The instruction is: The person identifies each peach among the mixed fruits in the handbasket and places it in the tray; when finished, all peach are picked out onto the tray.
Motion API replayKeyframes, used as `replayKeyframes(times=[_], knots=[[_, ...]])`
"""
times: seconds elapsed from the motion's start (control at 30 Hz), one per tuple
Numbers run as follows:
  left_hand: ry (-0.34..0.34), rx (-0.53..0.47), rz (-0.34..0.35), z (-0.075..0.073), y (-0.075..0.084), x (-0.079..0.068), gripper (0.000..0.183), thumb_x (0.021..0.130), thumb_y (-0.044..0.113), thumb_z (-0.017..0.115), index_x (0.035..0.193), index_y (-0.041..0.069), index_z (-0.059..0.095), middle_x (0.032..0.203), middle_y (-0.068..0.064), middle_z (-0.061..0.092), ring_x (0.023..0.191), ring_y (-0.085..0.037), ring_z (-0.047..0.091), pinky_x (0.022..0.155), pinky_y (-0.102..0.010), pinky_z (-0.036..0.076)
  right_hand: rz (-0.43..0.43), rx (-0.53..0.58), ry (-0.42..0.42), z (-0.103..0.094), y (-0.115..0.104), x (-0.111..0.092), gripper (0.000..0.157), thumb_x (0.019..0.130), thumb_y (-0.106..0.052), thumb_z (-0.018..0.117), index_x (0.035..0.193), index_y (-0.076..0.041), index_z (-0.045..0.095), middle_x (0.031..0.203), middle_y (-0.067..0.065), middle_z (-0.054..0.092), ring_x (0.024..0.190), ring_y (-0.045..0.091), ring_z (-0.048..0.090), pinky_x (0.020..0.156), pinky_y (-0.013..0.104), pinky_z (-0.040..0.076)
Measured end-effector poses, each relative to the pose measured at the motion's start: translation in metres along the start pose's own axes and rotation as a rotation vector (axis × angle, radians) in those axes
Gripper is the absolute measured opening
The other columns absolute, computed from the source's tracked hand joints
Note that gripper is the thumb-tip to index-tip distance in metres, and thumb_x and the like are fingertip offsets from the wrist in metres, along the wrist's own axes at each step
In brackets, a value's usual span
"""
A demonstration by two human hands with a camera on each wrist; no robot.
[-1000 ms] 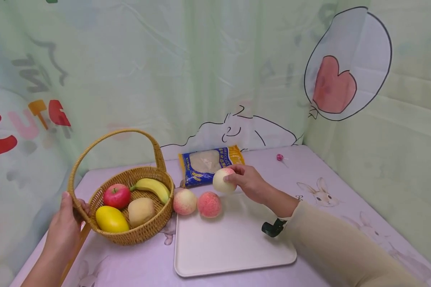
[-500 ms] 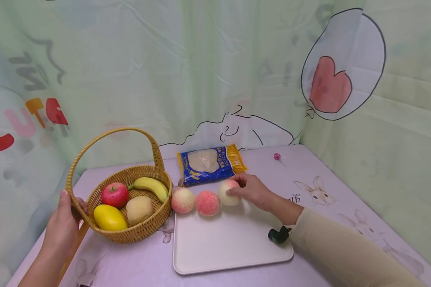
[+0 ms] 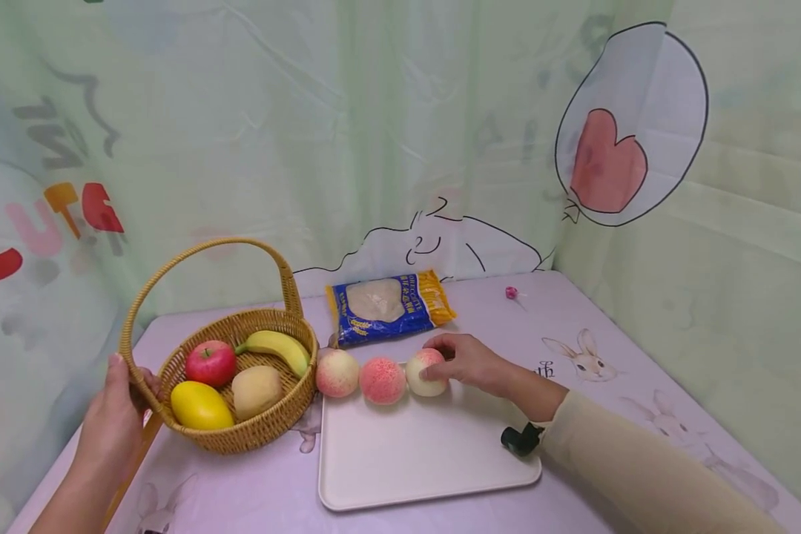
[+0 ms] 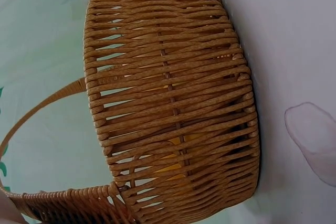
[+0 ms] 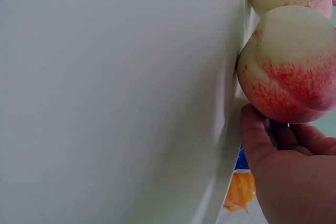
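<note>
Pale peach (image 3: 420, 374) is lower now; right hand (image 3: 474, 362) holds it

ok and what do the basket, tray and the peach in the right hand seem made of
Basket: rattan or plastic imitation, low sheen, visibly woven strands. Tray: probably plastic, matte, judging by its smooth, uniform surface. Peach in the right hand: possibly foam, matte, painted-looking red speckles.

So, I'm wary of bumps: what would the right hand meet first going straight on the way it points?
Beyond the round cream-pink peach in its grip, probably the round speckled pink peach beside it; whether they touch is unclear.
</note>
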State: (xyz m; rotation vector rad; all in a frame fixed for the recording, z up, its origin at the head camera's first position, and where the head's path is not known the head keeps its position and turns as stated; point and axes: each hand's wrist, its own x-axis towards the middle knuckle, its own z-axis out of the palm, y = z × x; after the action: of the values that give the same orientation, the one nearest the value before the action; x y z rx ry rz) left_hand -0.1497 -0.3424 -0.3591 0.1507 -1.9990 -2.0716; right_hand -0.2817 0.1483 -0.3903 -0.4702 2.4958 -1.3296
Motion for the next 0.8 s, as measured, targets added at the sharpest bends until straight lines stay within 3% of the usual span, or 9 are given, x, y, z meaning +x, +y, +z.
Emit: replayKeyframes(times=[0.23,0.43,0.63,0.8], knots=[[0.005,-0.018,0.005,0.001,0.001,0.000,0.055,0.109,0.057,0.026,0.100,0.012,0.055,0.094,0.005,0.051,0.099,-0.013,0.045,0.087,-0.013,0.040,-0.006,-0.036,-0.002,0.001,-0.004,0.000,0.066,0.085,-0.030,0.087,0.137,-0.002,0.059,0.127,0.010,0.065,0.114,0.024,0.060,0.101,0.039,0.053],[0.018,-0.020,-0.009,0.003,0.002,-0.001,0.055,0.108,0.059,0.026,0.103,0.012,0.055,0.097,0.006,0.050,0.102,-0.013,0.044,0.092,-0.016,0.036,-0.072,-0.029,-0.007,-0.001,-0.011,-0.003,0.067,0.088,-0.030,0.085,0.140,0.001,0.057,0.138,0.021,0.061,0.125,0.031,0.059,0.112,0.049,0.046],[0.012,-0.022,0.014,0.003,0.002,0.000,0.055,0.108,0.058,0.027,0.101,0.011,0.055,0.095,0.005,0.051,0.099,-0.014,0.045,0.087,-0.012,0.041,-0.086,-0.042,-0.022,-0.001,-0.021,-0.004,0.069,0.088,-0.035,0.083,0.141,-0.002,0.055,0.141,0.021,0.059,0.128,0.035,0.057,0.112,0.049,0.046],[0.014,-0.006,-0.010,0.003,0.002,-0.001,0.057,0.108,0.060,0.026,0.103,0.011,0.054,0.096,0.005,0.050,0.101,-0.013,0.044,0.090,-0.015,0.039,-0.113,-0.049,-0.033,-0.001,-0.033,-0.005,0.070,0.089,-0.037,0.082,0.143,-0.002,0.054,0.141,0.018,0.059,0.135,0.038,0.055,0.114,0.049,0.044]])
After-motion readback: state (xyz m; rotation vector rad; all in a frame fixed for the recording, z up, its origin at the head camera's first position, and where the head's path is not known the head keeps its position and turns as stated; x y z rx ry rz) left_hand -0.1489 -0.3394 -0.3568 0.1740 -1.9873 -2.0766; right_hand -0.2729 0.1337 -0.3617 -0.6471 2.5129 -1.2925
